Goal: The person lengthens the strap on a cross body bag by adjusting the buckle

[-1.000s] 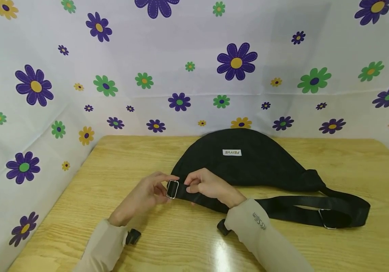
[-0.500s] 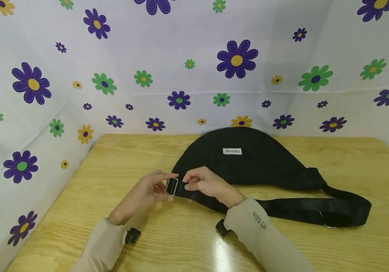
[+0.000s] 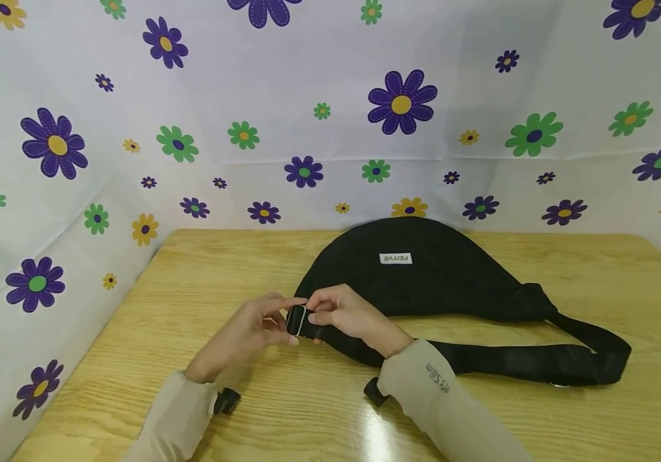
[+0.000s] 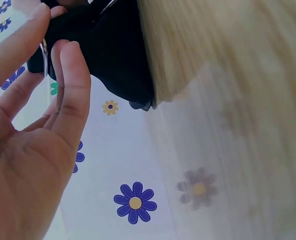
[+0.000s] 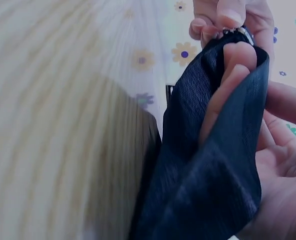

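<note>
A black waist bag with a small white label lies flat on the wooden table. Its wide black strap runs along the near side and bends back at the right. At the strap's left end, my left hand pinches a silver slide buckle by its edges between thumb and fingers. Close beside the buckle, my right hand grips the strap. The right wrist view shows fingertips inside the strap's fold, right behind the buckle. A second metal ring barely shows under the strap's right part.
A white cloth printed with flowers hangs behind and to the left of the table. Small black pieces stick out at both sleeve cuffs.
The buckle has shifted slightly right, closer to my right fingers. At the right, the gap between the strap's layers has closed and the second ring is now mostly covered.
</note>
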The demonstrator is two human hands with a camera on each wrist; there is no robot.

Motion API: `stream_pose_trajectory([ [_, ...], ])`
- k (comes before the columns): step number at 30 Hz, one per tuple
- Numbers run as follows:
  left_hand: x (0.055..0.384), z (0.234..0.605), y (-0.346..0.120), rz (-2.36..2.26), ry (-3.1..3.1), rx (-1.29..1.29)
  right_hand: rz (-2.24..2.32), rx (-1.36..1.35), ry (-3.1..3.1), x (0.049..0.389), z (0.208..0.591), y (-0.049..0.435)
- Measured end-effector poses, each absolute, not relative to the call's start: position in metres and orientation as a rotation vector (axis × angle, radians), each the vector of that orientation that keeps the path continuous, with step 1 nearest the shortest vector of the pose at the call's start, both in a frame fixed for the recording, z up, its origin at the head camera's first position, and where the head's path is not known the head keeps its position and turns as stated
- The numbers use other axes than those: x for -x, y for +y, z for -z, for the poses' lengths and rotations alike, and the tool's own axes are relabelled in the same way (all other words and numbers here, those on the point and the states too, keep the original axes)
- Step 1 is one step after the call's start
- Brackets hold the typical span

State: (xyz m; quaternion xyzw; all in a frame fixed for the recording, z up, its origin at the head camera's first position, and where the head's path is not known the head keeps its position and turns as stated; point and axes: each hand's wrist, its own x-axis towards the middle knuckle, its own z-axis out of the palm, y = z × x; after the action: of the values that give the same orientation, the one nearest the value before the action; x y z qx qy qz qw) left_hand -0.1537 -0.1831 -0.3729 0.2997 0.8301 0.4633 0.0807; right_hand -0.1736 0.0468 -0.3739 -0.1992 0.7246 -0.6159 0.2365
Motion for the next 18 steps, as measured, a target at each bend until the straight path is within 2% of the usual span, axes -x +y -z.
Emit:
stream_pose_trajectory([
  [18,0.154,0.372,-0.185,-1.388,2.509,-0.872,1.577,0.655,1.909,0.183,0.368,0.068],
])
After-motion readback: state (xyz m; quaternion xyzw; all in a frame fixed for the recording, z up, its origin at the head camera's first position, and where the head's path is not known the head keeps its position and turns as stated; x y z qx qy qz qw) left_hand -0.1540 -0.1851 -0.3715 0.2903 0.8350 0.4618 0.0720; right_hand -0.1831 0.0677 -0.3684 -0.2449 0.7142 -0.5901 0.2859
